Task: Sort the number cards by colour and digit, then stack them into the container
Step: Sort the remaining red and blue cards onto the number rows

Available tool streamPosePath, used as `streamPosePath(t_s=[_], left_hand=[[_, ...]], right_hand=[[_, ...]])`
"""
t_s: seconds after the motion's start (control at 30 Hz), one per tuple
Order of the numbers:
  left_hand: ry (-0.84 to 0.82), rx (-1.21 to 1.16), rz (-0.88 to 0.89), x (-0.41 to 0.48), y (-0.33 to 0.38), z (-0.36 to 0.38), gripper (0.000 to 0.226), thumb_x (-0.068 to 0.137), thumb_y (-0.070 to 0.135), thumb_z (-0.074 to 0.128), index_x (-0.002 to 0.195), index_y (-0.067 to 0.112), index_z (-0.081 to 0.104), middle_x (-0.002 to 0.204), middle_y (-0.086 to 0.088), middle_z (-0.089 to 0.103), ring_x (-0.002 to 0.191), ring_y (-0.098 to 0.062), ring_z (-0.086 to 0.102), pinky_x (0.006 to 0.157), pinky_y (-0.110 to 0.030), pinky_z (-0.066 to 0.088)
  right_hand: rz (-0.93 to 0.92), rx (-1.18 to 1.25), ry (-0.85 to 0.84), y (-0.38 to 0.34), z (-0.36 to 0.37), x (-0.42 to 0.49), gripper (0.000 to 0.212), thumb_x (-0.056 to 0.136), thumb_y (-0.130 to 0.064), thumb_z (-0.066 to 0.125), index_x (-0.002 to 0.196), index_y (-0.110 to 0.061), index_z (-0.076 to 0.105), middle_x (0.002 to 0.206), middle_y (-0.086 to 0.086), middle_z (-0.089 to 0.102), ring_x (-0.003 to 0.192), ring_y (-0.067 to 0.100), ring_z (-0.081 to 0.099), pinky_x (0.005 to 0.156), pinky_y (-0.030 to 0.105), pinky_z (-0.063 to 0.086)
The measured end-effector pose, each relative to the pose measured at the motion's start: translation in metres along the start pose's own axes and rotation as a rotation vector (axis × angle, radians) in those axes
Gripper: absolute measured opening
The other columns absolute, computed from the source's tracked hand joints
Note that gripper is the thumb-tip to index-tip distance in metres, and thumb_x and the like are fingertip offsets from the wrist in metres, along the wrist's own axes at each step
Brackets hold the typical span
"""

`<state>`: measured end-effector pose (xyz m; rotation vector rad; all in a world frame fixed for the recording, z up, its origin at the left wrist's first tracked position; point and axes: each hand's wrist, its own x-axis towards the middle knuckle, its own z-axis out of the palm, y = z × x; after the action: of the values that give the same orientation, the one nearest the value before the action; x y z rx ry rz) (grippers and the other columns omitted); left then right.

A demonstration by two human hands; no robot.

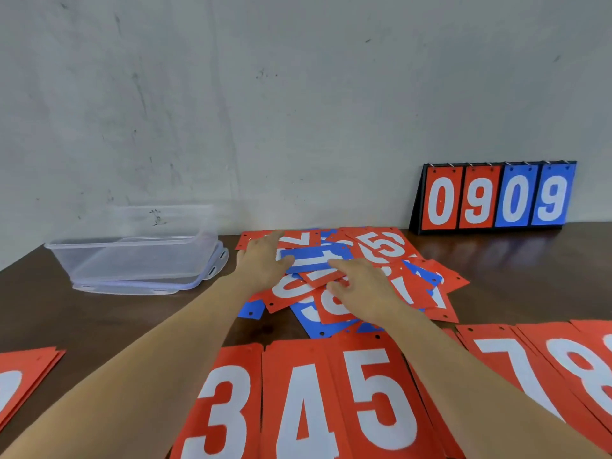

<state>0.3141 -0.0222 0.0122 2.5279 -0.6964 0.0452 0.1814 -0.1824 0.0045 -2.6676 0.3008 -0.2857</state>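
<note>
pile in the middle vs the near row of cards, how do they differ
The pile mixes red and blue cards; the row shows only red. The pile's cards overlap at all angles; the row's lie side by side, reading 3, 4, 5, 7, 8. The left hand and right hand rest on the pile, not the row. Both hold white-digit cards with punched holes.

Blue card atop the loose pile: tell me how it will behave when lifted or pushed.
Probably stiff and light: the blue card looks thin and holds its shape across uneven cards. Likely slippery: it lies on smooth-looking cards in the loose pile, so a push may slide it. Flat, so unlikely to roll.
</note>
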Motion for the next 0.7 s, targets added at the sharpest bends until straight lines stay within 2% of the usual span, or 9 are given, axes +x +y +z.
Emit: streamPosePath(t_s=[0.1, 0.23, 0.37, 0.47, 0.53, 0.6, 0.63, 0.7], left_hand=[[-0.094, 0.066, 0.005, 0.014, 0.004, 0.012, 0.073, 0.096, 0.047, 0.051, 0.154, 0.023, 0.015, 0.148, -0.009, 0.043, 0.137, -0.029, 0.035, 0.112, -0.051, 0.028], [-0.218, 0.189, -0.01, 0.022, 0.009, 0.02, 0.079, 0.094, 0.055, 0.048, 0.155, 0.022, 0.011, 0.155, -0.003, 0.032, 0.142, -0.027, 0.028, 0.114, -0.05, 0.019], [-0.151, 0.348, 0.035, 0.023, 0.015, 0.022, 0.068, 0.095, 0.054, 0.048, 0.151, 0.026, 0.023, 0.145, 0.004, 0.046, 0.136, -0.022, 0.037, 0.112, -0.049, 0.019], [-0.123, 0.385, 0.023, 0.017, 0.02, 0.02, 0.053, 0.095, 0.052, 0.048, 0.142, 0.027, 0.042, 0.138, 0.004, 0.051, 0.13, -0.021, 0.042, 0.11, -0.047, 0.021], [-0.088, 0.381, -0.029, 0.013, 0.019, 0.014, 0.043, 0.094, 0.048, 0.051, 0.132, 0.027, 0.053, 0.131, 0.003, 0.056, 0.123, -0.02, 0.047, 0.109, -0.046, 0.023], [-0.001, 0.346, -0.087, 0.006, 0.01, 0.007, 0.022, 0.094, 0.036, 0.051, 0.108, 0.023, 0.062, 0.108, 0.002, 0.063, 0.1, -0.02, 0.053, 0.107, -0.043, 0.026], [0.038, 0.296, -0.126, 0.002, 0.003, 0.002, 0.014, 0.094, 0.031, 0.051, 0.09, 0.021, 0.06, 0.09, 0.002, 0.062, 0.087, -0.02, 0.052, 0.104, -0.041, 0.029], [0.113, 0.149, -0.192, -0.006, -0.014, -0.006, 0.028, 0.093, 0.025, 0.052, 0.067, 0.019, 0.043, 0.067, 0.002, 0.047, 0.07, -0.02, 0.045, 0.089, -0.036, 0.038]], right_hand=[[-0.105, -0.089, -0.102, 0.006, 0.003, -0.002, 0.048, 0.1, -0.032, 0.044, 0.147, -0.026, 0.038, 0.151, 0.0, 0.04, 0.14, 0.016, 0.032, 0.116, 0.038, 0.023], [-0.147, 0.018, -0.118, 0.02, -0.004, -0.009, 0.037, 0.099, -0.024, 0.048, 0.135, -0.026, 0.055, 0.146, -0.005, 0.047, 0.14, 0.008, 0.033, 0.113, 0.031, 0.029], [-0.121, 0.133, -0.11, 0.034, -0.011, -0.018, 0.03, 0.097, -0.015, 0.052, 0.123, -0.022, 0.066, 0.131, -0.007, 0.061, 0.131, 0.007, 0.047, 0.106, 0.022, 0.037], [-0.112, 0.151, -0.105, 0.036, -0.013, -0.023, 0.031, 0.097, -0.014, 0.053, 0.123, -0.022, 0.066, 0.13, -0.008, 0.061, 0.129, 0.006, 0.048, 0.105, 0.018, 0.034], [-0.1, 0.173, -0.101, 0.036, -0.012, -0.023, 0.03, 0.097, -0.012, 0.053, 0.122, -0.021, 0.067, 0.129, -0.006, 0.062, 0.125, 0.006, 0.051, 0.104, 0.018, 0.037], [-0.075, 0.253, -0.066, 0.035, -0.01, -0.023, 0.027, 0.095, -0.01, 0.056, 0.117, -0.017, 0.07, 0.121, -0.004, 0.067, 0.115, 0.008, 0.059, 0.1, 0.018, 0.045], [-0.059, 0.306, -0.017, 0.034, -0.009, -0.023, 0.024, 0.094, -0.009, 0.058, 0.112, -0.016, 0.072, 0.115, -0.003, 0.07, 0.109, 0.007, 0.063, 0.097, 0.02, 0.048], [0.007, 0.363, 0.114, 0.034, -0.009, -0.02, 0.02, 0.092, -0.011, 0.062, 0.108, -0.015, 0.073, 0.107, -0.002, 0.072, 0.101, 0.006, 0.065, 0.094, 0.023, 0.051]])
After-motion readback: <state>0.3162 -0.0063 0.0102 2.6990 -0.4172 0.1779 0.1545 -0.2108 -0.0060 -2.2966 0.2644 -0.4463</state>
